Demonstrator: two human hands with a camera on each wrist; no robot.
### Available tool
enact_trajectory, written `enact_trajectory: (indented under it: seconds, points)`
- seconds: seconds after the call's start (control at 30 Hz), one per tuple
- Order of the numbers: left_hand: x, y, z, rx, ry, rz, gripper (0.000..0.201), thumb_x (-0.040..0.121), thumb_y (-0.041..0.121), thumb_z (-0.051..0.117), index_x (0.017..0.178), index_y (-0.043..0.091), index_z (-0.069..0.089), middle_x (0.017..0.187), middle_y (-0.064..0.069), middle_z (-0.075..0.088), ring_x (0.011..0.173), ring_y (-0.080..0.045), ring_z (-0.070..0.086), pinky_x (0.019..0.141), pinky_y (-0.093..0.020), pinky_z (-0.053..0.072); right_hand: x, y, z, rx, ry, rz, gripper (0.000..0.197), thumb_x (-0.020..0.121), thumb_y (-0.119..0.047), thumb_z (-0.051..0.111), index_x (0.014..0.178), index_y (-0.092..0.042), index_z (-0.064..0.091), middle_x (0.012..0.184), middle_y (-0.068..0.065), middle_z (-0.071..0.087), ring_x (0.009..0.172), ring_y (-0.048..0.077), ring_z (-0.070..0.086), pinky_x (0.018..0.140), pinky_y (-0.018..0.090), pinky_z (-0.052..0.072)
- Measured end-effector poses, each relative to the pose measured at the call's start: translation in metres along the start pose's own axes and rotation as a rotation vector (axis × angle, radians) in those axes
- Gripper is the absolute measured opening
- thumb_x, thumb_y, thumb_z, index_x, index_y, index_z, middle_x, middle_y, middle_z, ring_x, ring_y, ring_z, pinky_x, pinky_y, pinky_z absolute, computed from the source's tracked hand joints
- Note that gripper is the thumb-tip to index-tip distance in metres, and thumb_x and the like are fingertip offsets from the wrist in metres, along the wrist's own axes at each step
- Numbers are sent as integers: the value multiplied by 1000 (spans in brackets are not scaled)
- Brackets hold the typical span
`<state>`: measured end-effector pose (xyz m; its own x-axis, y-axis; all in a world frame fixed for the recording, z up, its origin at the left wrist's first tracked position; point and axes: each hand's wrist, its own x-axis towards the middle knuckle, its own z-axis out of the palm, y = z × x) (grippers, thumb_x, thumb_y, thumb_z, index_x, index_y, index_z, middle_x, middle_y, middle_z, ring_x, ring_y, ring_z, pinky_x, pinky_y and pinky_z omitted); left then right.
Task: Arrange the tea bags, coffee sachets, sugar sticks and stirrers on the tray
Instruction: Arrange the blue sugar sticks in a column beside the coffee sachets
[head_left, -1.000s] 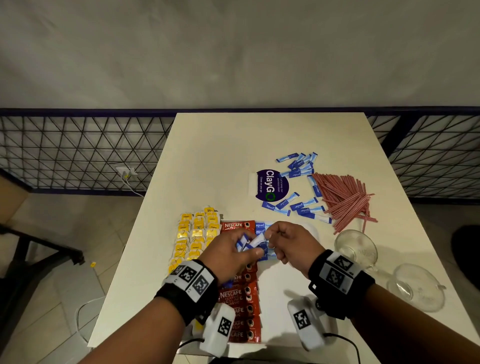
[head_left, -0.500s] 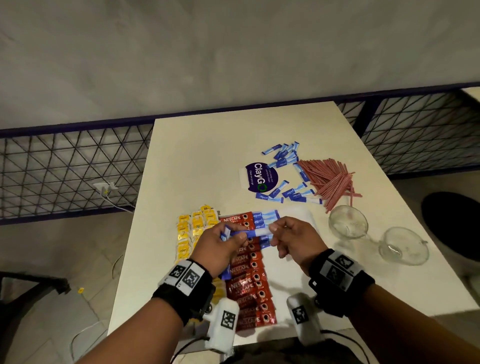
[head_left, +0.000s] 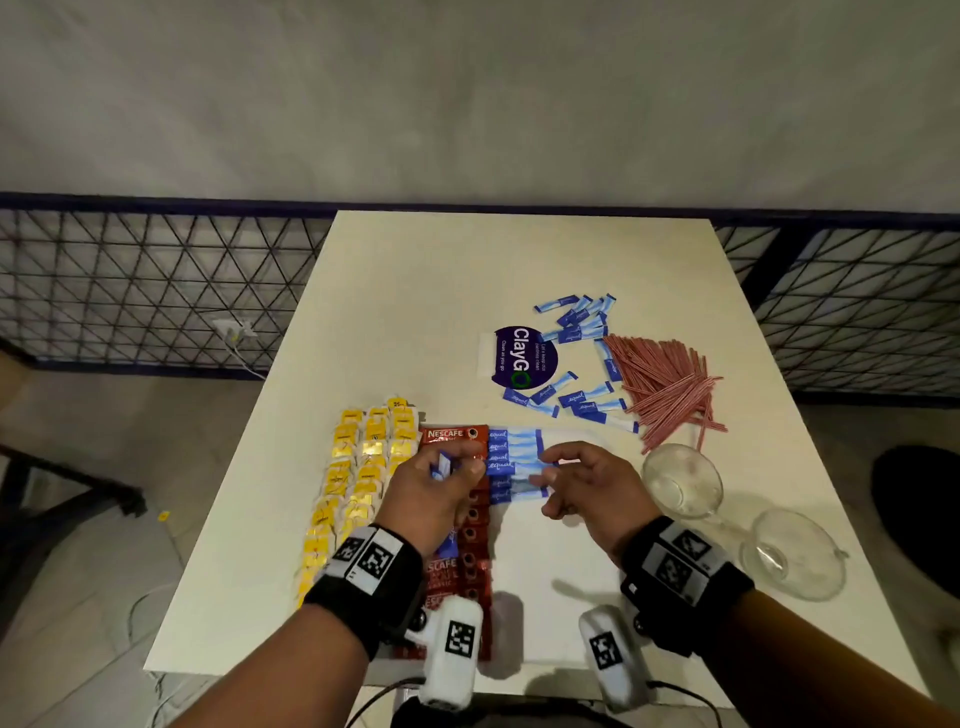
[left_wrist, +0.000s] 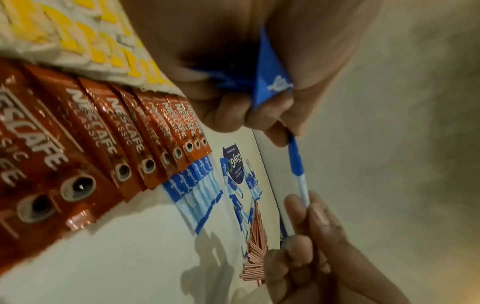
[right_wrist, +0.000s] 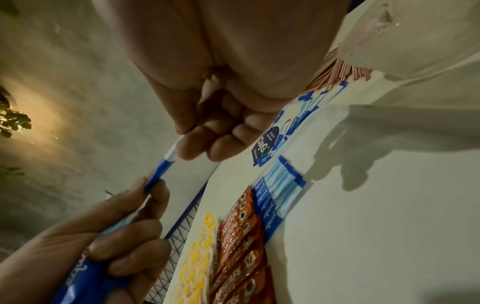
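Observation:
My left hand (head_left: 457, 467) grips a small bundle of blue sugar sticks (left_wrist: 270, 82) above the red Nescafe sachets (head_left: 457, 519). One sugar stick (left_wrist: 298, 170) reaches out of that bundle to my right hand (head_left: 545, 467), which pinches its pale end (right_wrist: 171, 152) between thumb and fingertips. Right under both hands lies a row of sugar sticks (head_left: 514, 452), side by side, next to the sachet column. Yellow tea bags (head_left: 363, 467) lie in rows left of the sachets. The tray's edge is hard to tell from the white table.
Loose sugar sticks (head_left: 576, 322) and more sugar sticks (head_left: 587, 402) lie farther back around a purple ClayGo sticker (head_left: 524, 356). A heap of red stirrers (head_left: 665, 389) is at the right. Two glass cups (head_left: 680, 480) (head_left: 795, 553) stand right of my right hand. A mesh fence (head_left: 156, 291) borders the table.
My hands were close together a second ago. The right hand has drawn one sugar stick out sideways from the left hand's bundle, and the hands are now farther apart over the row.

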<state>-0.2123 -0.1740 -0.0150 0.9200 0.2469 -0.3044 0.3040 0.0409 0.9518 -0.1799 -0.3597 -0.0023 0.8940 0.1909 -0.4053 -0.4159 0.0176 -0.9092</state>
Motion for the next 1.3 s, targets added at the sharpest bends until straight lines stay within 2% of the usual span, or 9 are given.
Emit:
enact_trajectory:
  seconds: [0.13,0.23,0.4,0.6,0.73,0.87,0.93,1.03,1.3]
  points:
    - [-1,1,11,36,38,10,18,86,3,69,94,19,67,64,8,58,45,0,49,46,-14,38,6,7,-15,10,-15,74,8,89,-2,61,92,-8,55,74,8,72,44,20,56,49,27,45]
    - [-1,-4,14,167,75,33,18,85,5,68,89,22,66,75,4,61,49,-2,48,48,-15,37,10,14,-20,-62,-16,135,8,88,-7,64,93,-5,58,71,6,68,44,16,50,43,23,41]
    - [1,-9,12,378,80,-1,11,87,16,67,91,25,66,77,8,65,55,-3,51,53,-19,41,17,30,-26,-71,47,265,8,88,-2,58,86,-7,63,69,4,64,41,15,41,43,21,35]
    - [3,-16,-23,445,71,-40,13,88,19,67,89,31,63,84,1,69,54,-10,49,56,-25,41,24,59,-35,-231,130,429,16,85,4,54,80,-7,65,74,10,65,40,16,42,44,21,36]
    - [2,-23,-37,470,45,-44,10,89,21,66,91,31,63,84,-3,68,56,-13,51,56,-27,43,31,65,-26,-320,144,441,12,80,2,61,80,-7,69,72,11,66,43,18,46,48,25,40]
    - [1,-28,-45,464,31,-54,11,88,21,67,88,32,63,75,3,64,63,-17,56,62,-35,50,40,64,-16,-403,141,448,11,79,1,65,76,-9,68,72,15,64,47,22,46,48,26,41]
    - [0,-29,-48,470,31,-55,12,89,21,67,87,32,62,71,4,62,58,-14,54,58,-29,46,44,66,-13,-419,156,440,8,83,-7,66,75,-9,66,76,13,68,48,22,46,50,27,41]
    - [-4,-28,-50,456,38,-60,12,89,19,67,88,30,62,67,6,59,51,-9,48,51,-22,40,45,70,-12,-468,176,409,20,88,-25,65,76,-9,61,77,8,70,49,21,49,52,27,43]
    - [-8,-28,-54,441,57,-65,14,88,19,68,86,31,62,80,0,67,50,-8,47,52,-24,40,47,72,-10,-500,201,413,22,89,-25,63,75,-9,58,71,8,66,48,21,47,48,25,40]
